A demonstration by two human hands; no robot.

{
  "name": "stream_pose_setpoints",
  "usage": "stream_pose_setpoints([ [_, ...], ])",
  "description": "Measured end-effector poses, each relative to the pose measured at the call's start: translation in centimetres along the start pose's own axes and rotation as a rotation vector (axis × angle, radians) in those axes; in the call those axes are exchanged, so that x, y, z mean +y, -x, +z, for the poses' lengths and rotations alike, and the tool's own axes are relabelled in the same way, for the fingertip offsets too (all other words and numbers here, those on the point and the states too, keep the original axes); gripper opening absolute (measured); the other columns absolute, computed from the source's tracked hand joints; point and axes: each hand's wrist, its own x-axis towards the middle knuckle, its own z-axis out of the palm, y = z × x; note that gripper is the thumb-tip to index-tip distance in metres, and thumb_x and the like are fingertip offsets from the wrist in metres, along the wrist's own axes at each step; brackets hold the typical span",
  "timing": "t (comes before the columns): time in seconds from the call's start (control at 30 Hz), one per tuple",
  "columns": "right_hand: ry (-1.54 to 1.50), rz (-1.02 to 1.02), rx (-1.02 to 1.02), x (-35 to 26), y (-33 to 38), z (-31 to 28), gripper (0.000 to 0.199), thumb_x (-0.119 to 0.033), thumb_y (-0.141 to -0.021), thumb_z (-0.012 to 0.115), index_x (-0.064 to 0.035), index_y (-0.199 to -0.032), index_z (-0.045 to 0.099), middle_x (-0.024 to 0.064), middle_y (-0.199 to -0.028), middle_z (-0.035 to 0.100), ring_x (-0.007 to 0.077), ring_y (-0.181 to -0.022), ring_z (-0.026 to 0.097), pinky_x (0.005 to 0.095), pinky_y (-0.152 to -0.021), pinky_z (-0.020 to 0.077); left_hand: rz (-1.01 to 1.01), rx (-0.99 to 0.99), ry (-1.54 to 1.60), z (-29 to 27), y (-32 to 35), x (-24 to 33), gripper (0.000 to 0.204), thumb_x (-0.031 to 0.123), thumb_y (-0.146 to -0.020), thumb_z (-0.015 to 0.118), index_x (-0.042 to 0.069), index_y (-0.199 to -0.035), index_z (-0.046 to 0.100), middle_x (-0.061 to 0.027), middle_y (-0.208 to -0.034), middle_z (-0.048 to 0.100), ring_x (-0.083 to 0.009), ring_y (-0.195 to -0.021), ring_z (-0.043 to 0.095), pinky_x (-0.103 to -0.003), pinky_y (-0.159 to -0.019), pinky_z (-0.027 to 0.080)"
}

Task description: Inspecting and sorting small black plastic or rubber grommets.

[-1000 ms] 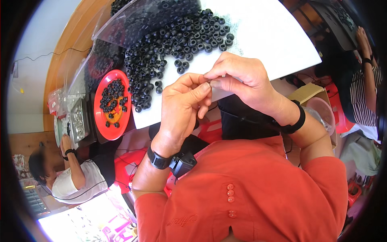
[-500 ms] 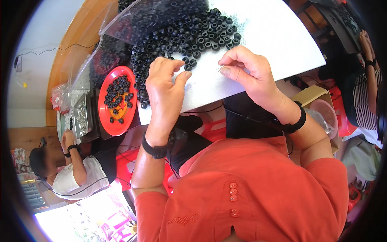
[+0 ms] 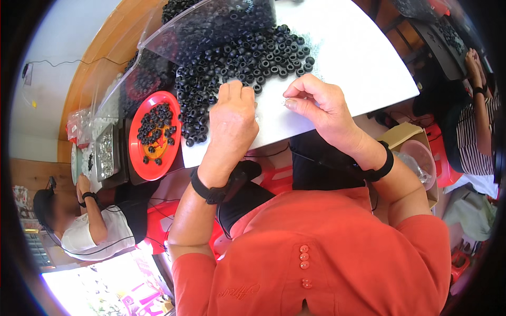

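A heap of small black rounded parts with holes (image 3: 279, 59) lies across the white tabletop (image 3: 363, 58). At the near edge of that heap is my left hand (image 3: 234, 129), back upward, fingers curled down and closed. Its fingertips are turned away, so whatever they hold is hidden. My right hand (image 3: 324, 108), to the right of the heap and over the white surface, pinches a tiny pale piece (image 3: 286, 102) between thumb and forefinger. That piece is too small to name.
A red oval tray (image 3: 134, 158) with more black parts stands left of the heap. A clear plastic panel (image 3: 211, 31) leans over the heap's far side. Co-workers sit at left (image 3: 97, 229) and right (image 3: 477, 116). An open cardboard box (image 3: 403, 134) stands at right.
My left hand has turned over and moved right and slightly nearer, its finger and thumb going from apart to curled closed. My right hand keeps its pinch, slightly lower in view.
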Motion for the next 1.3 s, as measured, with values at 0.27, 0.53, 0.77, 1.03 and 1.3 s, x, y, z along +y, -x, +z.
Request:
stream_pose_setpoints([
  [0.27, 0.073, -0.056, -0.022, -0.7, -0.5, 1.9, 0.010, -0.001, -0.086, 0.069, -0.0019, -0.092, 0.061, 0.0101, -0.078, 0.066, 0.0213, -0.067, 0.065, 0.0314, -0.061, 0.0492, -0.545, -0.151, 1.146, -1.5, 2.3, 1.3, 0.020, 0.002, -0.091, 0.068, -0.004, -0.111, 0.070, -0.0053, -0.089, 0.068, -0.0109, -0.073, 0.062, -0.024, -0.058, 0.048],
  [0.53, 0.476, -0.403, -0.088, -2.0, 0.4, 3.8, 0.020, -0.003, -0.081, 0.071, -0.0017, -0.099, 0.063, 0.0114, -0.077, 0.061, 0.0306, -0.065, 0.063, 0.0393, -0.057, 0.0486, -0.849, -0.060, 1.729, -2.5, 3.5, 1.9, 0.021, 0.003, -0.096, 0.062, -0.010, -0.113, 0.065, -0.0116, -0.089, 0.070, -0.0141, -0.070, 0.065, -0.022, -0.049, 0.046],
  [0.77, 0.314, 0.124, -0.540, -5.3, -2.9, 2.7, 0.031, -0.007, -0.078, 0.076, -0.0020, -0.107, 0.068, 0.0113, -0.080, 0.063, 0.0232, -0.067, 0.065, 0.0313, -0.062, 0.0512, -0.869, -0.005, 1.654, -4.4, 6.5, 1.0, 0.016, 0.002, -0.095, 0.063, -0.007, -0.108, 0.067, -0.0095, -0.087, 0.068, -0.0109, -0.066, 0.060, -0.022, -0.049, 0.046],
  [1.03, 1.144, -0.433, -0.652, -2.7, -12.0, 8.7, 0.029, -0.014, -0.082, 0.073, -0.0124, -0.111, 0.070, 0.0042, -0.110, 0.066, 0.0284, -0.100, 0.065, 0.0397, -0.084, 0.0520, -0.800, 0.066, 1.875, -3.9, 7.8, -0.6, 0.020, 0.005, -0.096, 0.062, -0.008, -0.110, 0.066, -0.0157, -0.090, 0.069, -0.0174, -0.072, 0.065, -0.026, -0.053, 0.050],
  [1.3, 1.208, -0.579, -0.884, 0.4, -11.5, 6.2, 0.052, -0.019, -0.085, 0.070, -0.0246, -0.136, 0.061, 0.0026, -0.134, 0.057, 0.0252, -0.123, 0.053, 0.0431, -0.097, 0.0441, -0.730, 0.040, 1.961, -3.5, 7.6, -1.5, 0.024, 0.009, -0.100, 0.058, -0.010, -0.114, 0.062, -0.0215, -0.111, 0.068, -0.0227, -0.088, 0.069, -0.029, -0.067, 0.057],
])
